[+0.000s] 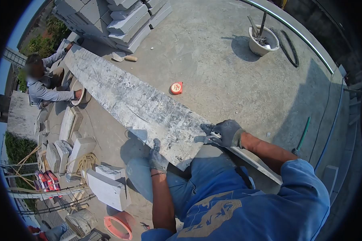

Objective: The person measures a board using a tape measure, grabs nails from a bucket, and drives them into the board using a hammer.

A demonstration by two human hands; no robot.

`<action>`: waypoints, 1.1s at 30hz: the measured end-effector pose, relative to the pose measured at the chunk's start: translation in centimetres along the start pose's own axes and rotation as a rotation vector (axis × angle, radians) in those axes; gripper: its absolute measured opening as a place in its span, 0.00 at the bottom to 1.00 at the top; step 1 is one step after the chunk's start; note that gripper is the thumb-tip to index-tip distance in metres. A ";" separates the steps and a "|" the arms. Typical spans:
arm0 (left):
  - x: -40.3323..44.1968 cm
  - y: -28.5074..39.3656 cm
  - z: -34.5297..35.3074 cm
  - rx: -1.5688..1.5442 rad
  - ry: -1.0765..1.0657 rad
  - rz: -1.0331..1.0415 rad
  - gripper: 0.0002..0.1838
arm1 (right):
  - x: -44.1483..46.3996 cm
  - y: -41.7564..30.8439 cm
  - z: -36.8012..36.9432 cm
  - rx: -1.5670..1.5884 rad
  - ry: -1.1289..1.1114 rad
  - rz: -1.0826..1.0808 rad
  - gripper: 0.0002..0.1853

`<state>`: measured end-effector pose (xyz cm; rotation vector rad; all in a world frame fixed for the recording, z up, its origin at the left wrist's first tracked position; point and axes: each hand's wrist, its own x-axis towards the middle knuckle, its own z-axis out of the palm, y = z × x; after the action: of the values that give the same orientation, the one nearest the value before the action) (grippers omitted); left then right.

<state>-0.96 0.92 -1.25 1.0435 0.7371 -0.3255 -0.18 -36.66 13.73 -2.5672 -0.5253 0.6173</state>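
Note:
A long, stained grey-white board [136, 98] stretches from my lap toward the upper left. My left hand [159, 158], in a grey glove, grips its near left edge with the thumb on top; the fingers underneath are hidden. On the near right edge, my gloved right hand [226, 134] is closed, its fingertips on the board's upper face. Beneath my right forearm, a narrow pale strip [256, 164] runs to the lower right. At the board's far end crouches another person [48, 82], one hand at the board's end and the other at a round tub's rim [78, 94].
An orange tape measure [176, 88] and a trowel [124, 57] lie on the concrete floor. Stacked blocks [108, 20] stand behind. A white bucket [263, 42] holds tools at the upper right. Loose blocks [106, 188] and an orange bucket [118, 225] are at my left.

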 end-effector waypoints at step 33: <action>-8.2 1.7 5.4 0.019 -0.119 0.654 0.34 | 7.6 -2.9 -7.4 1.761 0.365 -0.230 0.31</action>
<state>-3.76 -3.68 7.15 1.2100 0.2572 0.1692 9.05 -33.19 18.58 -0.8668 -0.0076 0.2354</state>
